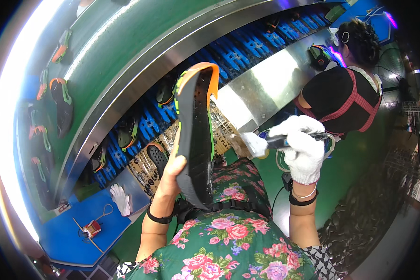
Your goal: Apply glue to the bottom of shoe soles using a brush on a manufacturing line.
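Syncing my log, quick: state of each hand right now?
Left hand, bare: holding a black shoe with orange and green trim.
Right hand, white-gloved: closed around a dark-handled tool with a pale tip.

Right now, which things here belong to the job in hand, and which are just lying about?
In the job:
black shoe, in the left hand
dark-handled tool, seemingly a brush, in the gloved right hand

Apparently just lying about:
loose white glove
small red item on the blue table

Shoes (65, 114) on a green surface (105, 60), white glove (121, 200) on blue table (67, 242)
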Demonstrator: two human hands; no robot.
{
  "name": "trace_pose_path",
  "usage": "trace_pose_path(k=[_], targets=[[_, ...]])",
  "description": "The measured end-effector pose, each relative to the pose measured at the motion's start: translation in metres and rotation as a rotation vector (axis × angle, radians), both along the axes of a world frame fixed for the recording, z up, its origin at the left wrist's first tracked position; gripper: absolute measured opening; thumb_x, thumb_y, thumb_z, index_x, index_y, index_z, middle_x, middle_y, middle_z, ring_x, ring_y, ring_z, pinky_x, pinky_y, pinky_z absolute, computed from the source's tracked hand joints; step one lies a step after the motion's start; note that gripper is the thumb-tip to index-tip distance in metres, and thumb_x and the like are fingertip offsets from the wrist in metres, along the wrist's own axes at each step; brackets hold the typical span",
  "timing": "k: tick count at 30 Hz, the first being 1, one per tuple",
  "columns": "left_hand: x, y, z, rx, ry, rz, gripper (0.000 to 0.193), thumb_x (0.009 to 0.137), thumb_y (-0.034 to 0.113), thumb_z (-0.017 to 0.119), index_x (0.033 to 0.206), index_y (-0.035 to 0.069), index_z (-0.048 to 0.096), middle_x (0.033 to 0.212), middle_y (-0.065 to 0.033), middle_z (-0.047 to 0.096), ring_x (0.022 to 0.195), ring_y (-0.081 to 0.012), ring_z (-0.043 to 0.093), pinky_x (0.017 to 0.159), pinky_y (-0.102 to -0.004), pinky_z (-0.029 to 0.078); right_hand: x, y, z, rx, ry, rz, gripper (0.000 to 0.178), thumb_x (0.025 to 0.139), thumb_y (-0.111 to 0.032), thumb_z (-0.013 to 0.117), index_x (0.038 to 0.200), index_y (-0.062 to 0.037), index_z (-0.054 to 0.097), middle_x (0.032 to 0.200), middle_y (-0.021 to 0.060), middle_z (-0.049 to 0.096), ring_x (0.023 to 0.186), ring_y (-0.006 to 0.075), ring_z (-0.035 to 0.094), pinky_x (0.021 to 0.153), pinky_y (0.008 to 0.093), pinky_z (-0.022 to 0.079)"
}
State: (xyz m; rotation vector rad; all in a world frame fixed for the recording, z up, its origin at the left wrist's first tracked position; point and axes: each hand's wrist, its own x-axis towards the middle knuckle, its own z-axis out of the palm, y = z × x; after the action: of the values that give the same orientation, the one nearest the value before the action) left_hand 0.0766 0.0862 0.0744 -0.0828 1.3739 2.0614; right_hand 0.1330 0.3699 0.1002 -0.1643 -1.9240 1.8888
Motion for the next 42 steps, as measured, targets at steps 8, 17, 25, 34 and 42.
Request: trace_pose_path(k=[8, 17, 25, 34, 42], targets=[[-0.035, -0.018, 0.007, 0.871, -0.168, -0.154, 0.085, 0.098, 0.061, 0.050, 0.150, -0.003, 0.031, 0.135, -0.0291, 0.046, 0.079, -0.0392, 0.059, 0.052, -0.0408, 0.057, 0.016, 0.004, -0.034, -0.465, 0.090, 0.135, 0.017, 0.082, -0.001, 0.059, 0.098, 0.0044, 0.063, 0.095, 0.0190, 0.069, 0.090, 0.0274, 0.071, 0.080, 0.0344, 0.058], [-0.063, -0.024, 0.011, 1.310, -0.231, -0.159, 0.076, 0.099, 0.053, 0.052, 0.152, 0.002, 0.032, 0.135, -0.0216, 0.039, 0.083, -0.0342, 0.056, 0.057, -0.0368, 0.059, 0.016, -0.022, -0.072, -0.959, -0.231, -0.009, 0.016, 0.083, 0.001, 0.063, 0.096, 0.0051, 0.070, 0.089, 0.0181, 0.073, 0.070, 0.0201, 0.070, 0.056, 0.0224, 0.054], [-0.207, -0.012, 0.050, 1.247, -0.284, 0.286, 0.095, 0.086, 0.050, 0.071, 0.151, -0.003, 0.028, 0.149, -0.0304, 0.026, 0.132, -0.0416, 0.037, 0.108, -0.0497, 0.047, -0.008, -0.044, -0.101, -0.901, -0.305, 0.124, 0.015, 0.087, 0.000, 0.069, 0.102, 0.0035, 0.073, 0.090, 0.0142, 0.075, 0.062, 0.0113, 0.066, 0.049, 0.0171, 0.046], [-0.255, -0.019, 0.042, 1.430, -0.169, 0.417, 0.103, 0.095, 0.072, 0.039, 0.158, -0.004, 0.010, 0.164, -0.0268, 0.007, 0.151, -0.0425, 0.019, 0.118, -0.0572, 0.034, 0.005, -0.074, -0.111, -0.786, -0.384, 0.181, 0.016, 0.088, -0.003, 0.069, 0.102, 0.0025, 0.076, 0.090, 0.0086, 0.076, 0.062, 0.0072, 0.061, 0.052, 0.0192, 0.044], [-0.233, 0.086, 0.038, 1.082, -0.054, 0.321, 0.101, 0.096, 0.069, 0.046, 0.161, 0.005, 0.004, 0.163, -0.0266, 0.019, 0.148, -0.0450, 0.028, 0.120, -0.0582, 0.028, 0.014, -0.067, -0.102, -0.782, -0.440, 0.124, 0.016, 0.087, -0.004, 0.067, 0.100, 0.0025, 0.075, 0.093, 0.0123, 0.076, 0.058, 0.0073, 0.057, 0.052, 0.0199, 0.044]])
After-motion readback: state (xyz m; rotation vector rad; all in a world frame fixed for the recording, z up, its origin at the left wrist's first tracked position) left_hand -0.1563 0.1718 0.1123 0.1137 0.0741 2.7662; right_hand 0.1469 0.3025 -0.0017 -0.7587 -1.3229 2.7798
